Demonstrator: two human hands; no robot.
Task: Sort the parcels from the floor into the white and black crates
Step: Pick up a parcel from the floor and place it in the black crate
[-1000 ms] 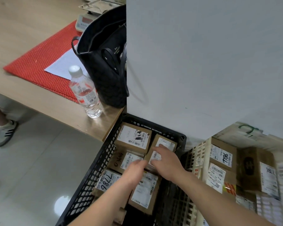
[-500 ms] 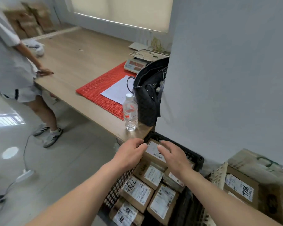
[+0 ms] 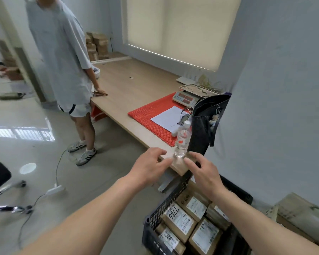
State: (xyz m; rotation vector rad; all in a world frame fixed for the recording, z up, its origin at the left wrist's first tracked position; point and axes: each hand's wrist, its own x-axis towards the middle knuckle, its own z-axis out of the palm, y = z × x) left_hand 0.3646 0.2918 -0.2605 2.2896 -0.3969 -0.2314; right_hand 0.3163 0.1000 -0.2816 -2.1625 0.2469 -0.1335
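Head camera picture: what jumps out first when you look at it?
The left hand and the right hand reach out empty in the middle, near a water bottle at the edge of the table. Bottom right, a black crate is packed with brown parcels. A bright red mat lies further along the table.

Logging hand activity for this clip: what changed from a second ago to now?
The left hand and right hand lifted off the parcels they were touching in the black crate and now hover empty, fingers loose. The parcels stayed in the crate.
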